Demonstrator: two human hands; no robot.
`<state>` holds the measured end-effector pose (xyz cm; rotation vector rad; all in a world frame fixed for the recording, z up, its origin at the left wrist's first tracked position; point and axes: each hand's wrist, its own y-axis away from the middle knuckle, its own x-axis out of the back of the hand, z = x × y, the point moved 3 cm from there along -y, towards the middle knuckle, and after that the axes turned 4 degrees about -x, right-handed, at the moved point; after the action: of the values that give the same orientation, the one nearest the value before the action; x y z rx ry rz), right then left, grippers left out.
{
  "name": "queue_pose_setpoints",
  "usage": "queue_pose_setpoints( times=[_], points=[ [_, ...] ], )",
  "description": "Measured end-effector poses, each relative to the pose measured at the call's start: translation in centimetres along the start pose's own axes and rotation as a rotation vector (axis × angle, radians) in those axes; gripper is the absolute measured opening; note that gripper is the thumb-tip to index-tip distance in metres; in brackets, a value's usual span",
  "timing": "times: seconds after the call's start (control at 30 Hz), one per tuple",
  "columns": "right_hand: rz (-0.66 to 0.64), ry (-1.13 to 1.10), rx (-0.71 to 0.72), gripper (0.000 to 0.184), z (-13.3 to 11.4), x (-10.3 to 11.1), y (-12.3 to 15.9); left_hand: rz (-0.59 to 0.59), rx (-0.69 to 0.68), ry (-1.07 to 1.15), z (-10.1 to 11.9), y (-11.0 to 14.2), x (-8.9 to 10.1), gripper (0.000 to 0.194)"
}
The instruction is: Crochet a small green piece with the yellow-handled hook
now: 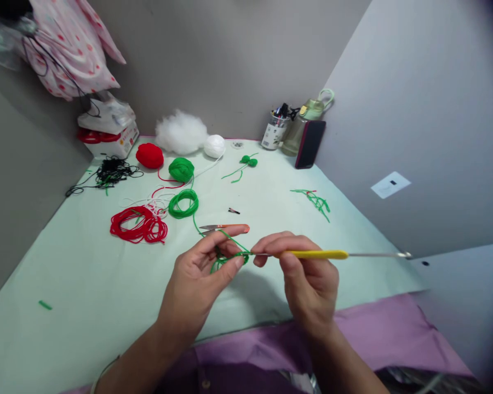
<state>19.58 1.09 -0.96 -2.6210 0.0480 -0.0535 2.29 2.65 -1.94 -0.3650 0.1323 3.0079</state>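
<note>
My left hand (203, 276) pinches a small piece of green crochet (245, 257) between thumb and fingers. Green yarn (234, 241) runs over its raised index finger, and loose strands hang by the palm. In my right hand (306, 273) is a crochet hook (322, 254) with a yellow grip and metal ends, held roughly level. Its near tip meets the green crochet; whether it passes through a loop is too small to tell. Just beyond my left fingers lie orange-handled thread snips (225, 227), partly covered by the index finger.
Coiled green yarn (183, 203), a green yarn ball (181, 169), red yarn (137, 225), a red ball (149, 156), a white ball (214, 146) and stuffing (181, 133) lie left and behind. A phone (310, 144), bottle (296, 134) and pen cup (274, 132) stand at the back right.
</note>
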Motion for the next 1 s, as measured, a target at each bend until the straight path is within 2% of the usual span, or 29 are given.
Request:
queue_pose_setpoints(
  times=[0.23,0.37,0.57,0.67,0.77,0.83,0.93,1.0],
  points=[
    [-0.161,0.44,0.342,0.022,-1.1,-0.3,0.8,0.115,-0.17,-0.165,0.3,0.1,0.1,0.026],
    [-0.157,0.49,0.385,0.026,-0.9,-0.4,1.0,0.126,-0.153,-0.169,0.4,0.1,0.2,0.028],
    [-0.118,0.524,0.426,0.032,-0.6,-0.6,1.5,0.218,-0.315,-0.186,1.1,0.5,-0.6,0.013],
    [-0.053,0.476,0.442,0.034,-0.2,-0.8,1.7,0.18,-0.221,-0.114,0.7,0.3,-0.6,0.011],
    [0.01,0.337,0.349,0.027,0.1,-1.0,1.5,0.122,-0.091,-0.007,0.1,0.0,-0.2,0.021],
    [0.019,0.291,0.319,0.023,0.1,-1.2,1.3,0.112,-0.071,0.033,-0.1,0.0,0.0,0.025],
    [0.009,0.399,0.3,0.028,0.2,-1.2,1.6,0.089,-0.055,0.059,-0.1,0.1,-0.3,0.034],
    [-0.027,0.455,0.203,0.033,0.7,-0.9,1.9,0.027,0.021,0.143,-0.1,0.2,-0.6,0.046]
  ],
)
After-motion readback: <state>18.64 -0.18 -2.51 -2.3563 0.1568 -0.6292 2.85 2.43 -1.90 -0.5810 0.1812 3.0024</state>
